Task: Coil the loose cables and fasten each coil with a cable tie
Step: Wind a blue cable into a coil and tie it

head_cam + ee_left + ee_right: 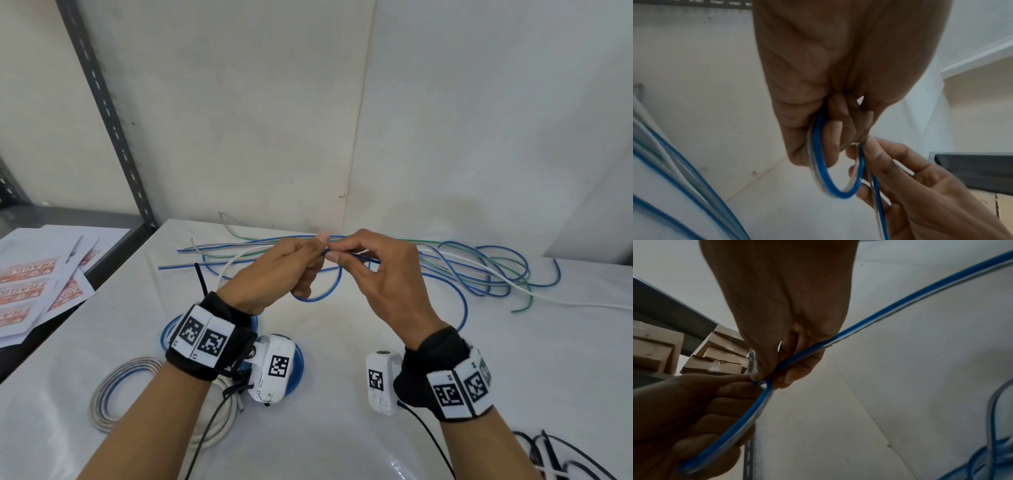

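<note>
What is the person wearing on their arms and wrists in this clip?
Both forearms are bare, with no sleeves. Each wrist carries a black fabric strap bearing white panels printed with black square markers. A white camera pod with its own marker hangs under each wrist, and a thin black cable trails from each pod.

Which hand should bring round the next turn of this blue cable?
Right. The left hand already holds the first loop of the blue cable, while the right hand pinches the free run trailing to the loose cables on its side.
</note>
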A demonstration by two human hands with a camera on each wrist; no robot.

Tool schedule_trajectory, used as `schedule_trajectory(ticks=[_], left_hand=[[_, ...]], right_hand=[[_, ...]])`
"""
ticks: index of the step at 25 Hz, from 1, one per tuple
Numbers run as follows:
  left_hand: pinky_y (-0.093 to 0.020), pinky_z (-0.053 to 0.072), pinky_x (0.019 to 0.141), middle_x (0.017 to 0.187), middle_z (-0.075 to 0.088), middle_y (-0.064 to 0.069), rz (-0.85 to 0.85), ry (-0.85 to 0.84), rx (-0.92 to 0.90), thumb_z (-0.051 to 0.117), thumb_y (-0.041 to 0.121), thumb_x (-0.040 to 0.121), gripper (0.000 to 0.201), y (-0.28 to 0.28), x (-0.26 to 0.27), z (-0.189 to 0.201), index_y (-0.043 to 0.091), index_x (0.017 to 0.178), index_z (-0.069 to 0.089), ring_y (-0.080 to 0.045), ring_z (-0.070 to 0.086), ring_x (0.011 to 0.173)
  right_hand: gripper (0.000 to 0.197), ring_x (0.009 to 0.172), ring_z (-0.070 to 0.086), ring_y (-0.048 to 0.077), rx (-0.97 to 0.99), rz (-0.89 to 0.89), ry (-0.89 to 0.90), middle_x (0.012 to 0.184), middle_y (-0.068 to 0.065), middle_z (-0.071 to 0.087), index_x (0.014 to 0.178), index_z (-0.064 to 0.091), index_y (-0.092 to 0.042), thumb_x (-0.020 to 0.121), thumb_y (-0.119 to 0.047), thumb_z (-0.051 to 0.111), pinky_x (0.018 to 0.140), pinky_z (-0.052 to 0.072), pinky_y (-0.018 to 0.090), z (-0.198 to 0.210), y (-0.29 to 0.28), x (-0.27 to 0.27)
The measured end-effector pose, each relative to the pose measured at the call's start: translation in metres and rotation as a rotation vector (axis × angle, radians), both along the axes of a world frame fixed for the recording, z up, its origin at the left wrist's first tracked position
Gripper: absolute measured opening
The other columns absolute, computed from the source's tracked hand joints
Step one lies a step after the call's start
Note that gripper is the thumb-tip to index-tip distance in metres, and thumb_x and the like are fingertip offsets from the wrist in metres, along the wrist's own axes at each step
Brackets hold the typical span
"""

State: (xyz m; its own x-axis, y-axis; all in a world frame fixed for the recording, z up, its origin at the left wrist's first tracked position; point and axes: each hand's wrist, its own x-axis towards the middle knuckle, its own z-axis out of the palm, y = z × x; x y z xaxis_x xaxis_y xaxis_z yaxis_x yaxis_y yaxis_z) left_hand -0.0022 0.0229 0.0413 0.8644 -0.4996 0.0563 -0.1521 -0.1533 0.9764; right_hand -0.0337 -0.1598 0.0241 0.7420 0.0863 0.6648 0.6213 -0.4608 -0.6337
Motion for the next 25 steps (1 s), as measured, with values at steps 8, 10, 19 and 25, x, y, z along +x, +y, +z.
schedule_trajectory(ticks=[8,10,19,25], left_hand=[[-0.026,0.021,0.051,0.065,0.012,0.004,-0.009,0.019,-0.083,0.038,0.039,0.108,0.045,0.005,0.003,0.003,0.022,0.073,0.017,-0.018,0.011,0.058],[-0.025,0.024,0.051,0.066,0.014,0.004,0.021,0.008,-0.083,0.039,0.039,0.108,0.045,0.005,0.004,0.002,0.021,0.072,0.018,-0.018,0.012,0.059],[-0.027,0.017,0.050,0.058,0.014,0.007,0.148,0.132,-0.443,0.038,0.031,0.110,0.044,0.007,0.014,0.002,0.024,0.071,0.018,-0.014,0.011,0.053],[-0.027,0.018,0.049,0.061,0.009,0.002,0.167,0.194,-0.667,0.033,0.032,0.110,0.042,-0.006,0.008,0.001,0.022,0.075,0.014,-0.013,0.010,0.052]], right_hand=[[0.002,0.073,0.063,0.005,0.129,-0.143,-0.078,0.082,-0.009,0.071,0.091,0.075,-0.011,0.092,-0.011,0.073,0.066,0.043,0.013,0.009,-0.006,-0.004],[0.003,0.070,0.061,0.002,0.183,-0.185,-0.081,0.080,-0.010,0.070,0.092,0.075,-0.009,0.092,-0.011,0.074,0.066,0.041,0.010,0.005,0.000,-0.003],[0.003,0.067,0.062,0.014,0.417,-0.017,0.182,0.084,0.007,0.076,0.091,0.073,-0.015,0.090,-0.014,0.075,0.064,0.048,0.023,-0.012,0.019,0.005],[0.009,0.074,0.066,0.016,0.581,0.018,0.217,0.089,0.010,0.075,0.095,0.070,-0.010,0.089,-0.012,0.076,0.062,0.050,0.026,-0.021,0.043,0.003]])
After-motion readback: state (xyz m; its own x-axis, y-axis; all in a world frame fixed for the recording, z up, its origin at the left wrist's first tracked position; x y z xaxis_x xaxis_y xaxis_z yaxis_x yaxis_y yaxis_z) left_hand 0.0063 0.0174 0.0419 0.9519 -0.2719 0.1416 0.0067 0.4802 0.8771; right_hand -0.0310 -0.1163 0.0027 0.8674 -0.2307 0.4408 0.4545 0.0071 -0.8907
